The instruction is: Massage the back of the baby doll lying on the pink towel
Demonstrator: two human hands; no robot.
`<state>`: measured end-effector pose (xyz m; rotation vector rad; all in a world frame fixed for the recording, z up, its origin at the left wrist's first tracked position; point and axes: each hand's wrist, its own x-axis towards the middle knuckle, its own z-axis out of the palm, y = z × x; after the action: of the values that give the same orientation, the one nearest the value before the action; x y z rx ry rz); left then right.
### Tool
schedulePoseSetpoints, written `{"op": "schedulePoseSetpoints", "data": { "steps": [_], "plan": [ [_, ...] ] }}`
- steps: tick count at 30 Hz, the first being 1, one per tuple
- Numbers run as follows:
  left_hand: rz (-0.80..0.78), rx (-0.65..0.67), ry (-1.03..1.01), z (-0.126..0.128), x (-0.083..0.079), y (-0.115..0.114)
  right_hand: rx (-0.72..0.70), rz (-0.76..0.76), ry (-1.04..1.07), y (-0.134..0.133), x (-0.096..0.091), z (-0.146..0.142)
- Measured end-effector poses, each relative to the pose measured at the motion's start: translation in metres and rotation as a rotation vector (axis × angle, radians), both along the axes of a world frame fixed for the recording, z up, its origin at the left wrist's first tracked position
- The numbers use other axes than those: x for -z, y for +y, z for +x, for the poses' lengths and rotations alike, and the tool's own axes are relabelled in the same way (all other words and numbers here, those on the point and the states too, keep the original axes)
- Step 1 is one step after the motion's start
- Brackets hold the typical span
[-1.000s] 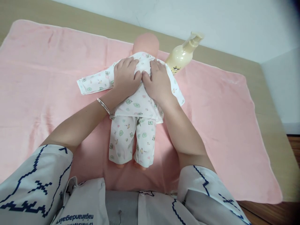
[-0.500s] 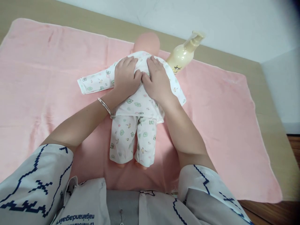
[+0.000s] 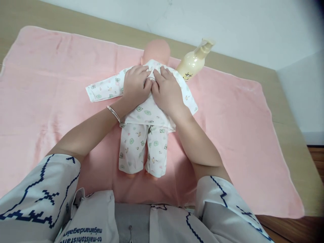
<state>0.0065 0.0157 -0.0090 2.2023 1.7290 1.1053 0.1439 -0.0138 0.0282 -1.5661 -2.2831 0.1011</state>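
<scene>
A baby doll (image 3: 155, 50) in white printed pyjamas (image 3: 143, 135) lies lengthwise on a pink towel (image 3: 50, 84), its bare head pointing away from me. My left hand (image 3: 135, 86), with a thin bangle at the wrist, rests on the upper part of the doll's shirt. My right hand (image 3: 168, 89) lies beside it, thumbs touching. The fingers of both hands curl into the shirt fabric near the collar and bunch it. The shirt's left sleeve (image 3: 103, 91) lies flat and spread out on the towel.
A cream pump bottle (image 3: 192, 62) lies tilted on the towel just right of the doll's head. The towel covers a wooden table (image 3: 293, 141) that runs along a white wall. The table's right edge drops off at the far right.
Both hands have slid up the doll's shirt toward the collar, and the fingers have drawn together, gathering the fabric. The view has shifted slightly.
</scene>
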Motion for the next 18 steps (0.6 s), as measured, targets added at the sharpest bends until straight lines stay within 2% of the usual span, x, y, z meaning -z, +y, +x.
{"op": "schedulePoseSetpoints", "data": {
  "steps": [5,11,15,18],
  "plan": [
    [0.061,0.006,-0.113,-0.004,0.006,-0.003,0.069,-0.044,0.014,-0.013,-0.004,-0.007],
    [-0.028,-0.044,-0.135,-0.001,0.009,0.006,0.085,-0.07,0.104,0.01,0.003,0.007],
    [0.019,-0.014,-0.238,-0.002,0.019,0.015,0.082,-0.052,0.098,0.017,0.008,0.009],
    [0.04,0.005,-0.246,-0.001,0.021,0.016,0.08,-0.056,0.073,0.02,0.009,0.01]
  ]
}}
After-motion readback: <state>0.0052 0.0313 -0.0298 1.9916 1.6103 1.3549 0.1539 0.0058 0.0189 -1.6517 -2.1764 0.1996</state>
